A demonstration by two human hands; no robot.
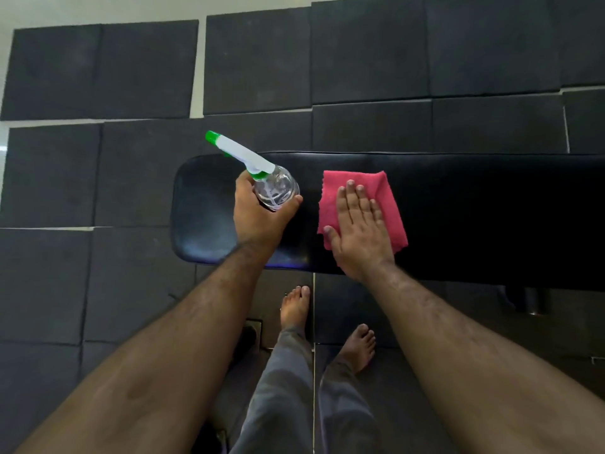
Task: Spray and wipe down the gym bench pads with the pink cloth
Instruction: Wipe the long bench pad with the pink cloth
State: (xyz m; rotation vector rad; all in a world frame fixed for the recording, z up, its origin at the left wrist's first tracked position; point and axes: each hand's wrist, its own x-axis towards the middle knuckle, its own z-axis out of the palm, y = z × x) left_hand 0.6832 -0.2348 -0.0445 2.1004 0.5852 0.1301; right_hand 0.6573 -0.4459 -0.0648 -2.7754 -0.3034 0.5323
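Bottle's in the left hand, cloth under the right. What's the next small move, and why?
Probably slide the right hand with the pink cloth leftward along the bench pad. The palm lies flat on the cloth, and the left hand holds the spray bottle over the pad's rounded end.

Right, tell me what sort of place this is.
Most likely a home or small gym. A black padded bench stands on dark foam floor tiles, and the person is barefoot, with a spray bottle in the left hand and the right hand on a pink cloth.

Dark foam floor mats (370, 54) cover pale floor (98, 8); perhaps a drain grate (252, 326) near bare feet (294, 306).
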